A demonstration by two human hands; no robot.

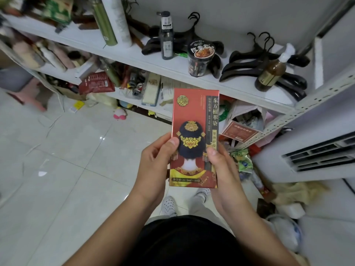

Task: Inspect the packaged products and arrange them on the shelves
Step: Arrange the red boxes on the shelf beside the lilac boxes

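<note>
The person is holding a red packaged box (195, 137) upright in front of the body, over the tiled floor (67, 150) and just short of the white shelf (230, 83), with its printed front facing up toward them. The left hand (155, 166) is gripping the box's lower left edge, its thumb lying across the front face and its fingers curling round behind. The right hand (221, 169) is gripping the lower right edge in the same way, thumb on the front and fingers out of sight behind the box. The box is touching nothing but the two hands. On the shelf beyond are standing a dark spray bottle (166, 37), a black noodle cup (199, 58) and an amber pump bottle (271, 72), among dark hangers (249, 64) lying flat.
</note>
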